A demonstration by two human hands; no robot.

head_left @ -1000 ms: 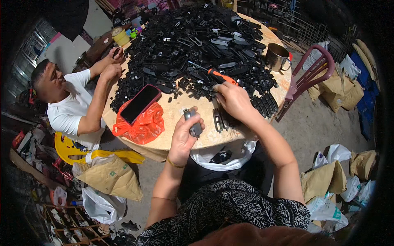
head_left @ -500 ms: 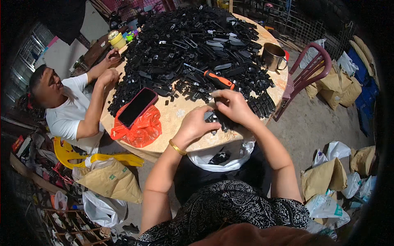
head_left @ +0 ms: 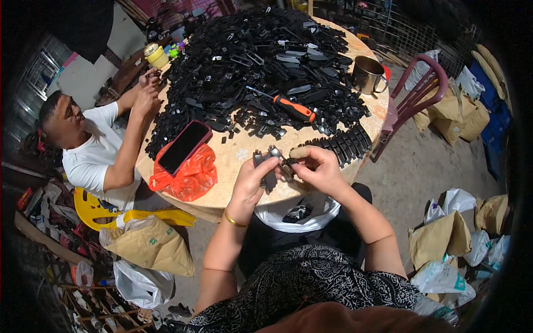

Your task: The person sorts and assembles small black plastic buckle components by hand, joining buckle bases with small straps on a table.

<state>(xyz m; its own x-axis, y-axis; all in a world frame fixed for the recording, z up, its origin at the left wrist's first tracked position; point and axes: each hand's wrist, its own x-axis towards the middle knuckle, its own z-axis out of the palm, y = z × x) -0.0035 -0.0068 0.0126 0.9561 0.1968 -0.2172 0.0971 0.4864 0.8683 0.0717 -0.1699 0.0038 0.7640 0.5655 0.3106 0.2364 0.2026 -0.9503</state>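
Observation:
Over the near edge of the round table, my left hand is closed around a black plastic part with a shiny metal-looking piece at its top. My right hand, close beside it, pinches a small dark piece against that part. A pale cover wraps a fingertip of the right hand. Fingers hide much of both pieces, so how they join is unclear. Just beyond my right hand, several similar black parts lie in a curved row. An orange-and-black screwdriver rests on the heap's near side.
A large heap of black plastic parts covers much of the table. A phone lies on a red plastic bag. At right stand a metal mug and a chair. A white bag hangs open below my hands. Another person works at left.
Both hands have drawn slightly toward me, turning the black part so that more of it shows. My right hand has lowered and now pinches a small piece. The row of parts is less covered.

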